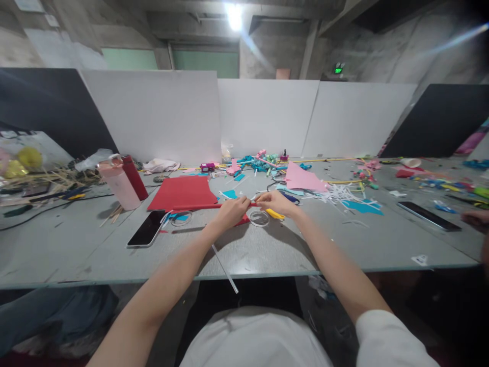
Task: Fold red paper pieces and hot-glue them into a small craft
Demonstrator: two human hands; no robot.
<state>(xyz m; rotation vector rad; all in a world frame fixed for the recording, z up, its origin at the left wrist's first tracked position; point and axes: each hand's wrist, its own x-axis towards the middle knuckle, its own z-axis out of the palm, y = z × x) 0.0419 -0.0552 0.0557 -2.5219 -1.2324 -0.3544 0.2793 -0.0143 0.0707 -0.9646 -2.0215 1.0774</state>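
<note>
A thin red roll, which looks like rolled paper (pixel 198 207), lies sideways just above the table. My left hand (pixel 235 210) is closed around its right part. At its right end, the fingers of my right hand (pixel 275 202) pinch it. Below my hands lie a clear ring like a roll of tape (pixel 260 218) and a small red scrap (pixel 242 220). A yellow object (pixel 275 214), its kind unclear, sits under my right hand. Behind the roll is a red sheet (pixel 182 192). A clear thin stick (pixel 226 270) juts past the table's front edge.
To the left are a phone (pixel 146 229), a second clear ring (pixel 181 218), a pink bottle (pixel 121 186) and a red bottle (pixel 134 178). Pink paper (pixel 303 177), white strips (pixel 340 193) and blue scraps (pixel 362 206) lie right. Another person's hand (pixel 476 219) shows beyond another phone (pixel 430 216).
</note>
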